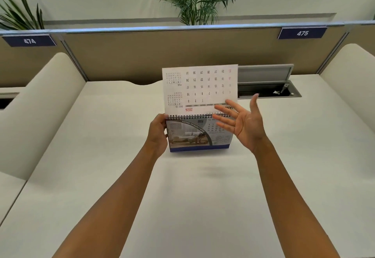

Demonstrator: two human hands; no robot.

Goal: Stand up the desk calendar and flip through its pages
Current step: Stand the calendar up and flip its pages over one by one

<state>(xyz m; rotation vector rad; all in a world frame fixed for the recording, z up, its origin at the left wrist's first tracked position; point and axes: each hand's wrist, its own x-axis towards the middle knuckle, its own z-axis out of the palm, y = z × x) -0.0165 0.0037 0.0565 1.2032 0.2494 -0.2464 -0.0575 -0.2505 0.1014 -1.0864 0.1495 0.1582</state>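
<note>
The desk calendar (199, 134) stands upright at the middle of the tabletop (203, 197), its base resting on the surface. One page (199, 89) rises vertically above the spiral binding (194, 116), toward 12 o'clock. The left hand (157, 134) touches the calendar's edge at 9 o'clock. The right hand (241, 123) sits at 3 o'clock, its fingers overlapping the binding's right end. Behind the calendar, toward 1 o'clock, a cable hatch (267, 87) is set in the tabletop with its lid raised. A partition (172, 54) runs across the tabletop's far edge, carrying label 474 (29, 41) at 10 o'clock and label 475 (302, 33) at 2 o'clock. Palm plants (198, 0) stand behind the partition.
</note>
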